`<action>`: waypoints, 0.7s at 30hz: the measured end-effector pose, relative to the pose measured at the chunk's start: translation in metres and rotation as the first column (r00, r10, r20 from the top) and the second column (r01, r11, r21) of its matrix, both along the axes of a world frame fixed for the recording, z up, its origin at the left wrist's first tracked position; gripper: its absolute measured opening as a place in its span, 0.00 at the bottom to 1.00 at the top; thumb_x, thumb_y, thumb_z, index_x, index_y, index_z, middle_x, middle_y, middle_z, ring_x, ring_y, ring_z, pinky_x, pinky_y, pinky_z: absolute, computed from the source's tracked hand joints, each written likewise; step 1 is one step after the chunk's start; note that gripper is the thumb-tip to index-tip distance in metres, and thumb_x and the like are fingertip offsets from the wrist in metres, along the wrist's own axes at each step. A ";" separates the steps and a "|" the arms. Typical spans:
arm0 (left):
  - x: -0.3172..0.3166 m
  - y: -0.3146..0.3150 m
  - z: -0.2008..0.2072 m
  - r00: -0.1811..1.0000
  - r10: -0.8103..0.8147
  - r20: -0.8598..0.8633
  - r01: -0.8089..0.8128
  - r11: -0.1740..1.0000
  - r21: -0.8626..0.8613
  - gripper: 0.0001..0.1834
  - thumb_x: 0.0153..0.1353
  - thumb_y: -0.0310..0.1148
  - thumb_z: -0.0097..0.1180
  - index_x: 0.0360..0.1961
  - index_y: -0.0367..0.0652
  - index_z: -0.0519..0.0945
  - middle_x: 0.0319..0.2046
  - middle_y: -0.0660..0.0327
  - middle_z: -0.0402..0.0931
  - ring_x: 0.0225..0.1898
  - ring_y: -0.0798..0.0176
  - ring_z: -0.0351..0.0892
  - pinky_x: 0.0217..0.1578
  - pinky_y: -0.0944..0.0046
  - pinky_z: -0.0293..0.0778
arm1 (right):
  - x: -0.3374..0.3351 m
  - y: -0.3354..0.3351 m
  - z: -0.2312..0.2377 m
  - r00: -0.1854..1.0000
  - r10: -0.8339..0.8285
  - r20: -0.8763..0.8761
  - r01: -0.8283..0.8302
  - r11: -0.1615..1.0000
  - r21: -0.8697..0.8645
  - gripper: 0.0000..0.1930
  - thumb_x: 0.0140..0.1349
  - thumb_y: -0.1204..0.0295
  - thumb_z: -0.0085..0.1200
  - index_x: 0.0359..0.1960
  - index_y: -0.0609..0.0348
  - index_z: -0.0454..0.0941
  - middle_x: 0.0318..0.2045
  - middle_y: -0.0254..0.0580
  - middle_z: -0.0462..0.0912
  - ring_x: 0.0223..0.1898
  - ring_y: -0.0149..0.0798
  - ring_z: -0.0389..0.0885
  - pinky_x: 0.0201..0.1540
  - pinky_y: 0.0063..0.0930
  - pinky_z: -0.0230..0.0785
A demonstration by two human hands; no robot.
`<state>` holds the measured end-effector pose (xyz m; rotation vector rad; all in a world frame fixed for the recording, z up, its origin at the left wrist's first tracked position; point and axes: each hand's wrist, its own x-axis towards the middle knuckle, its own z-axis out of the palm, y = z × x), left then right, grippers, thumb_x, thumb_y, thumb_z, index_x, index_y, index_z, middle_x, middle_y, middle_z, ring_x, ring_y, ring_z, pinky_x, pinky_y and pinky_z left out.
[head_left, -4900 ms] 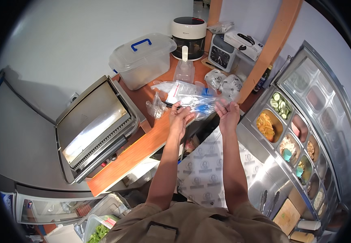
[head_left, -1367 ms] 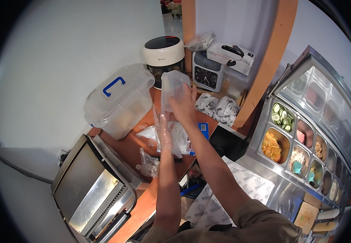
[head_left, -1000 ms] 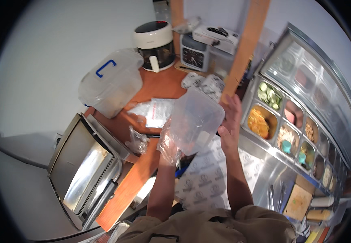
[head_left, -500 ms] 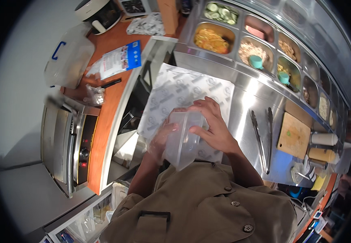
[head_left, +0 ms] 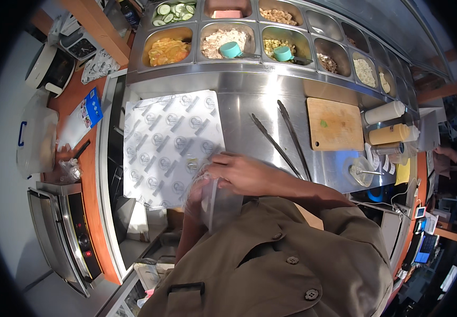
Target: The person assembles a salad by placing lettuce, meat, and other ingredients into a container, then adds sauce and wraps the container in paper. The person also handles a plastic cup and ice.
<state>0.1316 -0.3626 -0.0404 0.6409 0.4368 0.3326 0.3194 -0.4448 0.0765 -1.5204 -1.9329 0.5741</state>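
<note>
A translucent plastic container is held tilted against my body, low in front of the brown shirt. My left hand grips its left side and looks wrapped in thin clear plastic, like a disposable glove. Across the container's top edge lies my right hand, bare, its fingers bent and closed next to the left hand. What those fingers pinch is hidden and partly blurred. Beyond both hands, printed white wrapping paper covers the left part of the steel counter, with a small greenish bit near its lower right.
Black tongs and a wooden cutting board lie to the right. Squeeze bottles and a clear bowl stand farther right. Steel food pans line the back. At left are an orange-brown ledge and a press grill.
The view has swung to the right. My right hand has moved from the container's side to its top, closing beside my left hand. The container sits lower, nearer my body.
</note>
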 end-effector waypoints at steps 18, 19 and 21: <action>0.014 -0.039 -0.010 0.985 0.035 0.167 -0.031 0.999 -0.028 0.23 0.72 0.41 0.41 0.56 0.35 0.77 0.55 0.55 0.77 0.56 0.61 0.76 0.58 0.62 0.71 | 0.042 -0.067 -0.030 0.681 -0.615 -0.399 0.457 0.782 -0.424 0.15 0.49 0.79 0.74 0.29 0.63 0.74 0.28 0.42 0.84 0.30 0.30 0.84 0.33 0.28 0.75; 0.014 -0.040 -0.012 0.978 0.030 0.204 -0.028 1.000 -0.013 0.23 0.72 0.42 0.42 0.56 0.35 0.76 0.55 0.54 0.77 0.56 0.60 0.76 0.59 0.61 0.71 | 0.041 -0.069 -0.028 0.685 -0.632 -0.362 0.465 0.762 -0.452 0.16 0.49 0.79 0.74 0.28 0.63 0.74 0.28 0.42 0.83 0.29 0.30 0.83 0.32 0.28 0.75; 0.017 -0.042 -0.013 0.969 0.015 0.246 -0.015 1.000 -0.002 0.23 0.70 0.43 0.46 0.57 0.38 0.75 0.56 0.54 0.75 0.57 0.59 0.75 0.59 0.59 0.70 | 0.041 -0.073 -0.023 0.671 -0.648 -0.361 0.463 0.746 -0.478 0.16 0.49 0.79 0.74 0.28 0.63 0.74 0.27 0.41 0.83 0.27 0.30 0.82 0.31 0.28 0.74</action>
